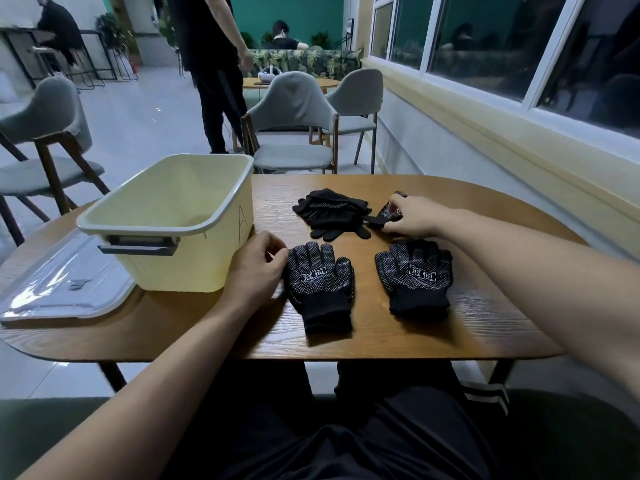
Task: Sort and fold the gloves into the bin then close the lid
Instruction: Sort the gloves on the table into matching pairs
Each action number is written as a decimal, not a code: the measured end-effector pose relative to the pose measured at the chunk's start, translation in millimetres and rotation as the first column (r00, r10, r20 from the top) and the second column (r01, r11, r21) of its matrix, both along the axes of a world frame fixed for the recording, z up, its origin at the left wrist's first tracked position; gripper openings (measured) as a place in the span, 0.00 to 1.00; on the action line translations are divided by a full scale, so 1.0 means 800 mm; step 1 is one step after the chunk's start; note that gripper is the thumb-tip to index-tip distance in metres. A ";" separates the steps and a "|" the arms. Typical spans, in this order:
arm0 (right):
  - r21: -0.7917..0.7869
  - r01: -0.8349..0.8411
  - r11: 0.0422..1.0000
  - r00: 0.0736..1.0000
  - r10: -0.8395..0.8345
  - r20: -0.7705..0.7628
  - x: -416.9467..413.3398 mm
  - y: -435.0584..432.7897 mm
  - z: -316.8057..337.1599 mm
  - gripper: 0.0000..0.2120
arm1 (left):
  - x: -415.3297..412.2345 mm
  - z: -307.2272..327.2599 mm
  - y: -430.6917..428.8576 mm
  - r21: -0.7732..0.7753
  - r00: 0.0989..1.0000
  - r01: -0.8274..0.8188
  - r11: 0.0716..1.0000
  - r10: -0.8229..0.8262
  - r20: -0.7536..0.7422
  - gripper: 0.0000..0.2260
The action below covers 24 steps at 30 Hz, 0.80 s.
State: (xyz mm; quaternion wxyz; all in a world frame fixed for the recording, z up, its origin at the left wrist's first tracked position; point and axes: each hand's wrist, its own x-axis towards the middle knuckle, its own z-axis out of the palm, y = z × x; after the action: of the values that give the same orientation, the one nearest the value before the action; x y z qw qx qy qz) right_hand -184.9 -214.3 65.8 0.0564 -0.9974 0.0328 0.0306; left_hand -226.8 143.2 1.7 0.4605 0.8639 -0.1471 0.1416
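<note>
Pinching a glove (388,213) from the pile (332,213) with our right hand (412,216), left hand (256,268) fingering the left flat glove (320,282), bin (166,216) open, lid (62,278) on tabletop (381,334).

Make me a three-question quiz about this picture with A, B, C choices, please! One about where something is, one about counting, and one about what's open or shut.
1. Where is the clear lid?
A. On the bin
B. Flat on the table, left of the bin
C. On a chair

2. How many gloves lie spread flat, dotted side up, nearest the person?
A. Two
B. Five
C. None

3. What is the yellow bin like?
A. Shut
B. Tipped over
C. Open and upright

Answers:
1 B, the lid rests on the table beside the bin.
2 A, the left glove and the right glove lie side by side.
3 C, the inside shows from above.
</note>
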 end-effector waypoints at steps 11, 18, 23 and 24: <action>0.120 -0.029 0.992 0.965 -0.003 0.263 -0.011 -0.004 0.032 0.08 | -0.001 0.001 0.000 -0.016 1.000 0.011 1.000 -0.011 -0.008 0.06; 0.265 -0.097 0.959 0.922 -0.014 0.387 -0.027 0.000 0.100 0.04 | -0.002 0.002 0.001 -0.022 1.000 0.005 1.000 -0.005 -0.016 0.05; 0.376 -0.181 0.909 0.909 0.010 0.416 -0.043 0.020 0.135 0.03 | -0.001 0.001 0.001 -0.026 1.000 -0.001 1.000 0.001 -0.018 0.05; 0.398 -0.191 0.898 0.913 0.013 0.409 -0.045 0.025 0.140 0.04 | -0.001 0.000 0.001 -0.025 1.000 -0.003 1.000 0.003 -0.019 0.05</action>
State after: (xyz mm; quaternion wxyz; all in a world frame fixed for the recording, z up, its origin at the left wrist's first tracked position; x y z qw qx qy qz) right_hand -220.8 -194.2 177.4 0.2781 -0.9459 -0.0401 -0.1621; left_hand -227.4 143.7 2.0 0.4724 0.8596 -0.1396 0.1360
